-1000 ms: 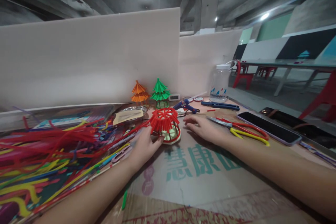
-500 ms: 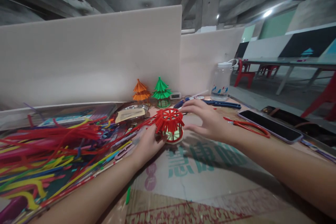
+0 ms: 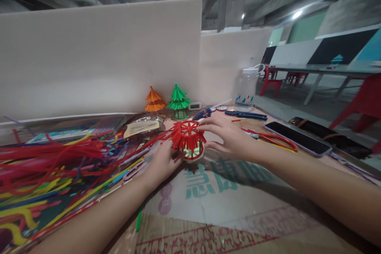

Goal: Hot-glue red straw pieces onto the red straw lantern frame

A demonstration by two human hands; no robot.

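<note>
A small red pavilion model (image 3: 188, 137) made of pipe-cleaner-like strips stands in the middle of the table. Its fringed roof has an open spoked ring on top, above thin posts and a pale base. My left hand (image 3: 163, 162) grips its left side low down, the fingers partly hidden behind it. On the other side, my right hand (image 3: 230, 138) is curved with fingers apart, fingertips close to the roof's edge; whether they touch it I cannot tell. Behind stand a finished-looking orange pavilion (image 3: 154, 101) and a green pavilion (image 3: 179, 103).
Coloured strips (image 3: 59, 166) heap up at left. A metal dish (image 3: 156, 124) with a yellowish card sits behind them. To the right lie a glue gun (image 3: 203, 114), blue-handled tool (image 3: 246, 115), red-handled pliers (image 3: 278, 139) and phone (image 3: 297, 138); a water bottle (image 3: 246, 89) stands behind.
The view has shifted slightly, moving everything a little left. My left hand stays on the red pavilion; my right hand stays beside its roof, fingers still apart.
</note>
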